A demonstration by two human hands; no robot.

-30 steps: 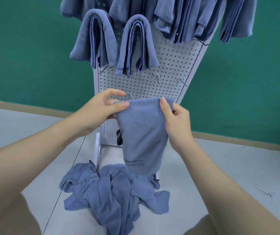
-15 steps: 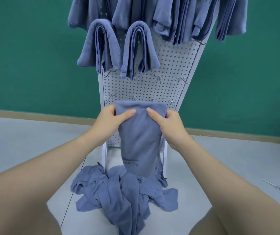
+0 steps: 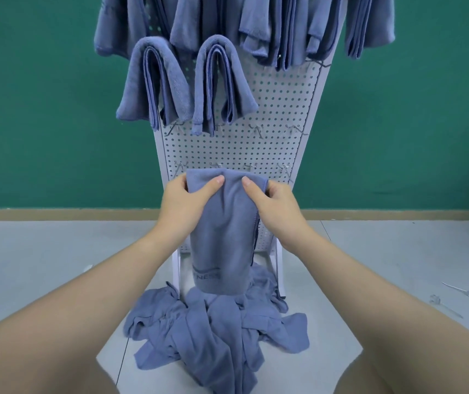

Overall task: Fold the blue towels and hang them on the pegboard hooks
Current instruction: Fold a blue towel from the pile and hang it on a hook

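Fingers of left hand (image 3: 186, 200) and right hand (image 3: 277, 206) curl, pinching the folded towel's (image 3: 223, 237) top edge.

A pale grey floor (image 3: 42, 265) is seen beneath a white pegboard stand (image 3: 239, 149), whose feet are planted on it in front of a green wall. A heap of crumpled blue towels (image 3: 216, 328) is spread on the floor right at the foot of the stand, touching its legs. Well to the right of the stand, a few loose metal hooks (image 3: 455, 294) are scattered on the floor, and a thin dark seam (image 3: 121, 362) is traced across it to the left of the heap.
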